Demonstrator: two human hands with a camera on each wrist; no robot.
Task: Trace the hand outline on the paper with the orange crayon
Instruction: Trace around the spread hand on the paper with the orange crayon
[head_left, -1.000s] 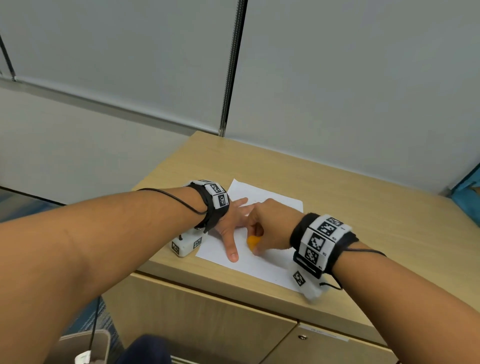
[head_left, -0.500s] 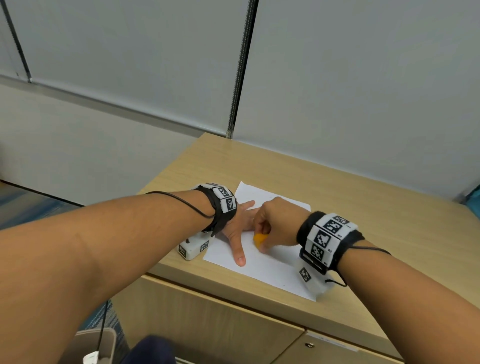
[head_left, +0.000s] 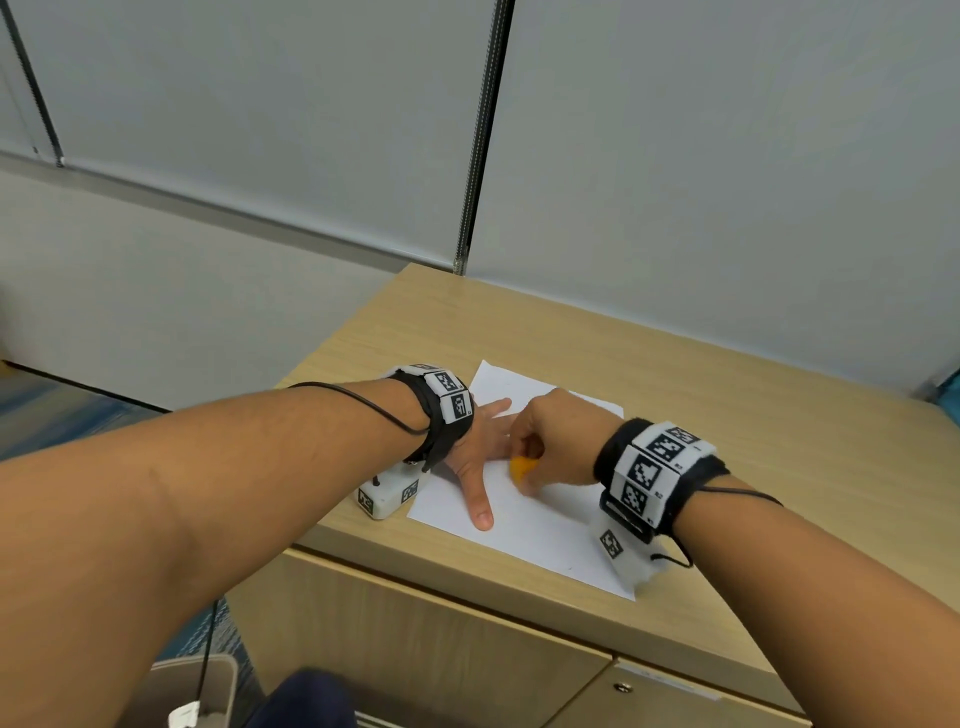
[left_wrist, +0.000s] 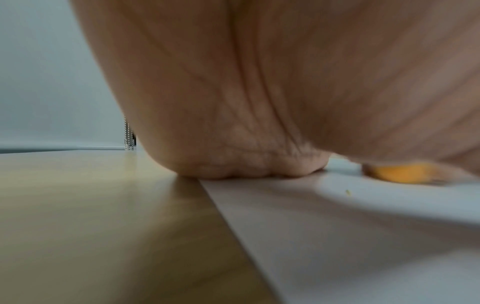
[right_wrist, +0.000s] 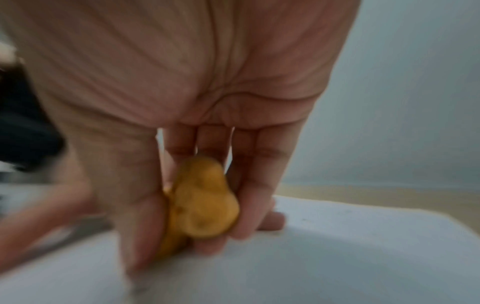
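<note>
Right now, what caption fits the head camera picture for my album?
Left hand flat on the paper, right hand holding the orange crayon beside it.

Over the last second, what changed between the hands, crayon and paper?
Little changed. The right hand, gripping the orange crayon, crept slightly along the paper beside the left hand, keeping its hold. The left hand stayed flat with fingers spread, and the paper lay where it was on the wooden cabinet top. Most apparent shift comes from the head camera.

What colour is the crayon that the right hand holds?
Orange-yellow. The crayon shows best in the right wrist view, between the right hand's fingers.
</note>
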